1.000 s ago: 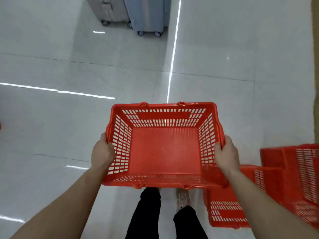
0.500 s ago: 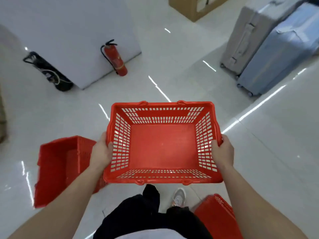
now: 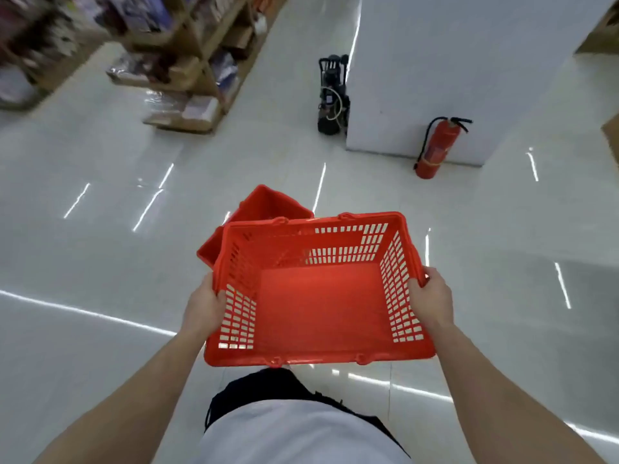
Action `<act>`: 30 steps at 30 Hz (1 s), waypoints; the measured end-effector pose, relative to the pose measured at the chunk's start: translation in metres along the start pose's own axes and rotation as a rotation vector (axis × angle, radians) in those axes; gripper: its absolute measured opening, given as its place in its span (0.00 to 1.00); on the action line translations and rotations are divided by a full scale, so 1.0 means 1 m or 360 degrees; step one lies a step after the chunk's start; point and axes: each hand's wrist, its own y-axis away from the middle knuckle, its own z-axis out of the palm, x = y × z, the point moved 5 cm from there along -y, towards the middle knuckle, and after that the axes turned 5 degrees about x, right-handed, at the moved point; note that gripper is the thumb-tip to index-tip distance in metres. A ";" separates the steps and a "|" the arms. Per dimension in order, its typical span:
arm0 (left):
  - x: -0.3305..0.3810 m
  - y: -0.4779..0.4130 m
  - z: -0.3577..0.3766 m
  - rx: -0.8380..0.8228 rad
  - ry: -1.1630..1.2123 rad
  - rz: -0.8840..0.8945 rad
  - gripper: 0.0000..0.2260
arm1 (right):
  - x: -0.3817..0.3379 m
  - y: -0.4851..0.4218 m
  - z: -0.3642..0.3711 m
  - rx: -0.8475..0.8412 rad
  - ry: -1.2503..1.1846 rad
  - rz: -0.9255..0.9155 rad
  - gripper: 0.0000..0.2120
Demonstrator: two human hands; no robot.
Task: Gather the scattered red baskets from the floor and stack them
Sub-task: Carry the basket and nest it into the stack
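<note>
- Red basket (image 3: 321,306) held upright before the body, left hand (image 3: 204,304) and right hand (image 3: 432,296) with fingers curled round its side rims.
- Second red basket (image 3: 268,204) on the floor (image 3: 100,279) just beyond, partly hidden.
- Fire extinguisher (image 3: 435,149) against the white pillar (image 3: 435,61), farther off.

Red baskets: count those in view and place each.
2. The held basket is carried between the left hand and right hand, gripping its side rims. The floor basket lies beyond its far left corner, partly hidden. Others may be out of view.
</note>
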 end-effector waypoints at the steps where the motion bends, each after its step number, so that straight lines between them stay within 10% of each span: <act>1: -0.016 -0.008 -0.007 0.0011 0.0021 -0.0044 0.13 | -0.018 -0.004 0.016 -0.0044 0.0031 -0.0033 0.19; 30: -0.119 -0.160 0.015 0.0082 0.0258 -0.1256 0.19 | -0.315 -0.237 0.377 -0.0857 0.0878 -0.0846 0.18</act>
